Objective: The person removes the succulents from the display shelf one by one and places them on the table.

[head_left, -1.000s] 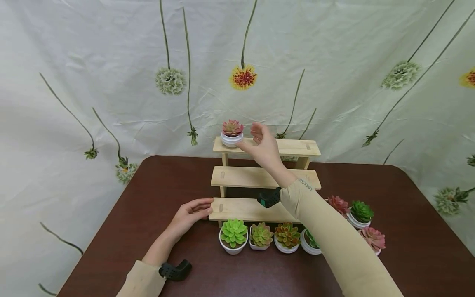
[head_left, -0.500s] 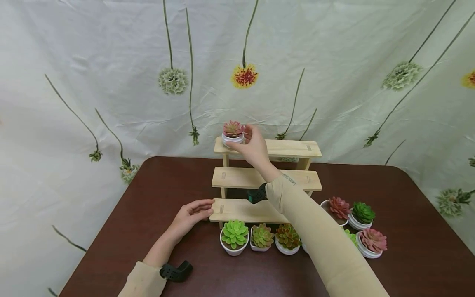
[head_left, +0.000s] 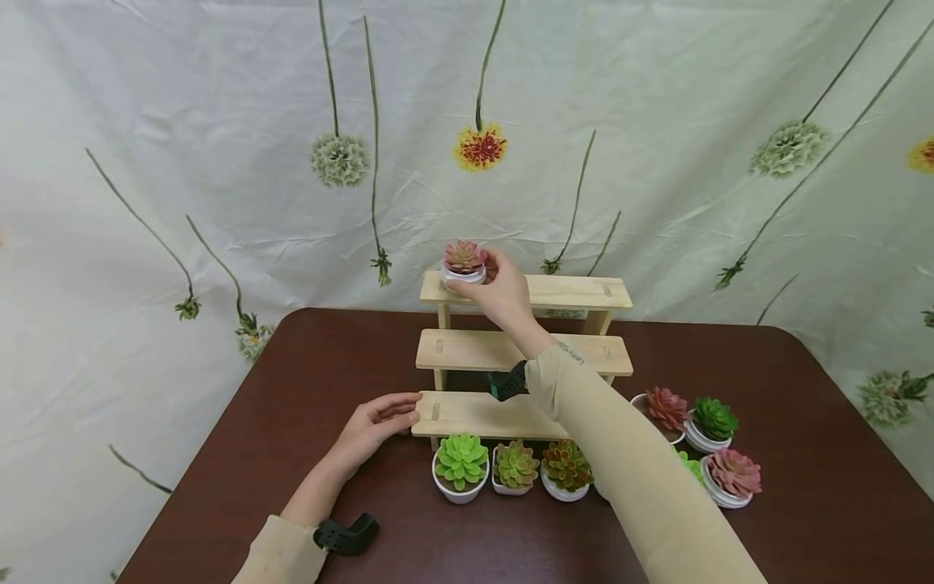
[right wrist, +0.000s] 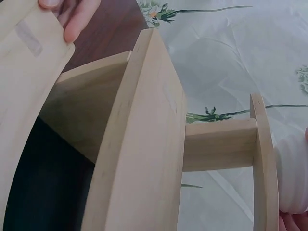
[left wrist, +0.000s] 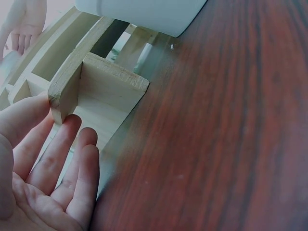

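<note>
My right hand grips a small white pot with a pink succulent at the left end of the top board of a three-step wooden plant stand. In the right wrist view only the ribbed side of the white pot shows, with bits of fingers at the frame's edge. At the lowest board's left end, my left hand pinches the board's corner. The left wrist view has the thumb and fingers of that hand on either side of the wooden board end.
Potted succulents line the stand's front: a bright green one, a yellow-green one and an orange-green one. More stand at the right, among them a red one, a dark green one and a pink one. A flower-print cloth hangs behind.
My right hand has moved left from beside the pink succulent's pot and taken hold of it. The pot has shifted slightly right along the top board. My left hand stays on the lowest board.
</note>
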Motion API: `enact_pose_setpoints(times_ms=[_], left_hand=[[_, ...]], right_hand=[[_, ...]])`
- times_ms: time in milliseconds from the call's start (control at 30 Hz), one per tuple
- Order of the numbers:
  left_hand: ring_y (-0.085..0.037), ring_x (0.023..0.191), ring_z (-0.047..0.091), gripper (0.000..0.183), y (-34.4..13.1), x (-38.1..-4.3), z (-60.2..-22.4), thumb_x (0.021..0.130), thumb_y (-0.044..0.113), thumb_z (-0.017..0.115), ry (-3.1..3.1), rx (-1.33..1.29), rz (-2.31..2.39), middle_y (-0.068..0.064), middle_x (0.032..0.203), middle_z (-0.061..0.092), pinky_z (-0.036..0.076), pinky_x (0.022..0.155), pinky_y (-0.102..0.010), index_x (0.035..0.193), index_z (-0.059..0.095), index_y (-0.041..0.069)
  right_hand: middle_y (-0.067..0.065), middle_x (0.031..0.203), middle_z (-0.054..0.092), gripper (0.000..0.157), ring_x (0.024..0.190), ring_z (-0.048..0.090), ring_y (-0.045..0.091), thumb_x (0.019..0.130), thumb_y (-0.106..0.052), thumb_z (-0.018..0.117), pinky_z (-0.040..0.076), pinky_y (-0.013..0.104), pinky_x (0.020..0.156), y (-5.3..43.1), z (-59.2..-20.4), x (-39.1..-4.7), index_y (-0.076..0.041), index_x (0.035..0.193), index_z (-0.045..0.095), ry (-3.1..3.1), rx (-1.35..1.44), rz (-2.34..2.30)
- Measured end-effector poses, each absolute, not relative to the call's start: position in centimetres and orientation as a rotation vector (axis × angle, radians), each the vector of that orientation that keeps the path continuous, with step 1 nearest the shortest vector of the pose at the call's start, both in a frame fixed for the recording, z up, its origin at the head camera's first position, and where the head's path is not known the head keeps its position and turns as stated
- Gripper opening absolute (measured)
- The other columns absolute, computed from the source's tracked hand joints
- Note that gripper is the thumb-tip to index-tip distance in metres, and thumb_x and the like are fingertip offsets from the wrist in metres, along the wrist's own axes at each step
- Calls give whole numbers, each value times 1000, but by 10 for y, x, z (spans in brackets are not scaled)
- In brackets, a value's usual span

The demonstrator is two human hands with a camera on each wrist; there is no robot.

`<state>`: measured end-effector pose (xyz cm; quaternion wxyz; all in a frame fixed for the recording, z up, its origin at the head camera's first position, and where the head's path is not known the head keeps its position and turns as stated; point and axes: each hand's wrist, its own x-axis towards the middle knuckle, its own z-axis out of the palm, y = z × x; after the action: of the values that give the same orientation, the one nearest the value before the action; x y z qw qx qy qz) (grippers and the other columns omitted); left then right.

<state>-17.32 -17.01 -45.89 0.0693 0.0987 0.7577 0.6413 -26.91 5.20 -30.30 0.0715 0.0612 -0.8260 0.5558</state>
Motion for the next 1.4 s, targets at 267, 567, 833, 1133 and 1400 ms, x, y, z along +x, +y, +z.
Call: enact_pose_setpoints(times_ms=[267,567,833,1133,1400], left_hand=[[-13,100,61,41,-171,-174,-461,87,21,69,2283,302,1929,-15,122,60,52,79,-29,123,61,4],[-12,100,61,41,-170,-175,-461,87,21,69,2281,300,1927,-15,122,59,52,79,-28,123,61,4],[-13,101,61,41,-170,-175,-460,87,22,69,2287,290,1919,-15,123,59,51,79,-28,123,61,4],[-13,100,61,41,-170,-175,-460,87,21,69,2289,296,1919,-15,122,59,52,79,-28,123,61,4],[-12,100,61,41,-170,-176,-461,87,20,69,2285,323,1926,-16,122,59,52,78,-28,123,60,3]], right_hand=[[8,127,54,76,111,53,20,75,-31,80,46,31,90,79,-301,-261,-6,137,44,-2472,154,1651],[10,125,55,72,111,53,22,75,-28,81,46,31,91,114,-293,-252,-5,134,47,-2404,173,1667],[13,125,54,72,111,54,23,76,-24,80,46,33,93,153,-290,-237,-2,135,45,-2374,140,1693],[14,129,50,76,117,51,25,80,-31,76,43,35,96,198,-286,-211,-4,140,39,-2426,85,1662],[15,133,49,81,116,52,28,80,-38,74,47,30,90,230,-288,-180,-6,144,35,-2502,-1,1514]])
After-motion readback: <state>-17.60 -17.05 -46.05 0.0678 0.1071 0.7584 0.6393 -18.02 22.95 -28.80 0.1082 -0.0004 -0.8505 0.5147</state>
